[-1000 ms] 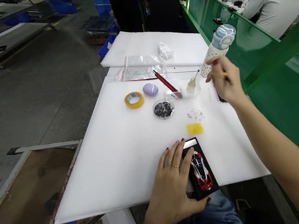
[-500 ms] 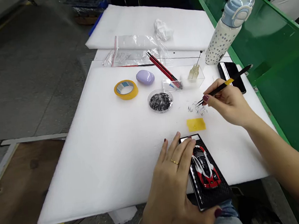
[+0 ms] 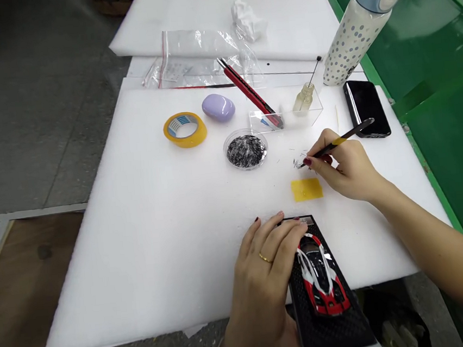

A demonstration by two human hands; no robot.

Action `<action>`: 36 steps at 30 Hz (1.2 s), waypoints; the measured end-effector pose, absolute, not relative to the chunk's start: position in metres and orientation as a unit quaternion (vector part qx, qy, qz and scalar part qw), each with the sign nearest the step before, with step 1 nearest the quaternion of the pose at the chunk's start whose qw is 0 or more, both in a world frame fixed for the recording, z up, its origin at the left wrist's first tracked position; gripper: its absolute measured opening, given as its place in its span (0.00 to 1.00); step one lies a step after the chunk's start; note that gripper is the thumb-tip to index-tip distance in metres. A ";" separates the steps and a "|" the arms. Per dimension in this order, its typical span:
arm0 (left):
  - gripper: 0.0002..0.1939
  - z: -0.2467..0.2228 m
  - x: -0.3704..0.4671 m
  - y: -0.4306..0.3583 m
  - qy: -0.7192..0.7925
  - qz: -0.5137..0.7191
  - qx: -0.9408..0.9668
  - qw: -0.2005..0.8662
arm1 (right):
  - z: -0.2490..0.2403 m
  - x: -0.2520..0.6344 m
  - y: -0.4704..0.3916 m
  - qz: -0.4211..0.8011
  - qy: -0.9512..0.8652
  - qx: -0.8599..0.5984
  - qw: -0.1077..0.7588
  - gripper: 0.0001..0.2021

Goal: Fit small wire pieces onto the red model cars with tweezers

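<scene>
My left hand (image 3: 261,274) grips the left side of a black textured base (image 3: 332,333), its thumb hidden beneath. On that base sits a red, white and black model car (image 3: 322,276). With my right hand (image 3: 345,165) I pinch a pair of black tweezers (image 3: 338,141) with a yellow band. Their tips point down into a small scatter of thin dark slivers (image 3: 297,164) on the white foam. Just below lies a piece of yellow tape (image 3: 307,189). A round clear dish (image 3: 246,149) full of the same kind of dark slivers stands to the left.
Behind are a yellow tape roll (image 3: 185,130), a purple rounded object (image 3: 218,107), a red-handled tool (image 3: 250,92) leaning on a clear box (image 3: 292,118), and a small glass bottle (image 3: 304,99). A black phone-like device (image 3: 367,108) and a spotted water bottle (image 3: 355,39) stand right, beside a green barrier (image 3: 443,76).
The tweezers' tips have moved slightly left and down into the scattered slivers. The base with the car has come a little lower in view, and the camera has shifted closer to the table.
</scene>
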State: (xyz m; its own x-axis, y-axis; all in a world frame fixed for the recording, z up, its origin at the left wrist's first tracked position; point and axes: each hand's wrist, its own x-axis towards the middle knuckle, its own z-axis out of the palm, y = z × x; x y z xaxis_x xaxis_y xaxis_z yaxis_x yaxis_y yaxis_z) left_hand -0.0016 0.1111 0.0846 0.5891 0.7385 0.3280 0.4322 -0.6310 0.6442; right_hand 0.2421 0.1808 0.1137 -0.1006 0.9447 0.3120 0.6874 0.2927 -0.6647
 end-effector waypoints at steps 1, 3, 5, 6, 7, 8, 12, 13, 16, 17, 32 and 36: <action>0.22 0.085 -0.002 0.111 0.339 0.295 0.855 0.258 | 0.113 0.242 0.180 0.182 -0.710 -0.572 0.367 0.04; 0.22 0.087 -0.002 0.112 0.331 0.289 0.859 0.262 | 0.112 0.241 0.179 0.199 -0.676 -0.587 0.398 0.07; 0.23 0.087 -0.002 0.113 0.324 0.282 0.864 0.263 | 0.113 0.241 0.176 0.233 -0.628 -0.597 0.441 0.12; 0.23 0.087 -0.002 0.113 0.323 0.281 0.865 0.263 | 0.114 0.242 0.174 0.253 -0.602 -0.599 0.463 0.15; 0.22 0.086 -0.002 0.114 0.323 0.285 0.865 0.259 | 0.115 0.243 0.171 0.273 -0.577 -0.600 0.482 0.17; 0.22 0.086 -0.002 0.114 0.322 0.292 0.865 0.253 | 0.116 0.244 0.167 0.292 -0.554 -0.600 0.497 0.19; 0.22 0.083 -0.004 0.114 0.313 0.299 0.865 0.253 | 0.113 0.247 0.146 0.356 -0.480 -0.597 0.535 0.19; 0.22 0.083 -0.004 0.114 0.310 0.295 0.866 0.259 | 0.112 0.247 0.139 0.366 -0.471 -0.592 0.541 0.19; 0.25 0.083 -0.005 0.114 0.299 0.287 0.866 0.279 | 0.106 0.243 0.123 0.369 -0.473 -0.582 0.549 0.18; 0.25 0.083 -0.005 0.114 0.298 0.284 0.866 0.282 | 0.104 0.241 0.120 0.365 -0.481 -0.580 0.547 0.17; 0.33 0.085 -0.009 0.114 0.287 0.279 0.865 0.303 | 0.101 0.241 0.097 0.202 -0.516 -0.650 0.521 0.13; 0.26 0.082 -0.010 0.113 0.300 0.278 0.864 0.293 | 0.102 0.244 0.091 0.190 -0.475 -0.703 0.494 0.16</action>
State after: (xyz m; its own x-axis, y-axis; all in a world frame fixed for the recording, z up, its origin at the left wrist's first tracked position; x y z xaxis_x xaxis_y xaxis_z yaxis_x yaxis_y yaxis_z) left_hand -0.0096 0.1126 0.0822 0.6655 0.6813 0.3049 0.3555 -0.6485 0.6731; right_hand 0.2440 0.0911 0.1019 0.4757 0.8560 0.2025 0.4799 -0.0597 -0.8753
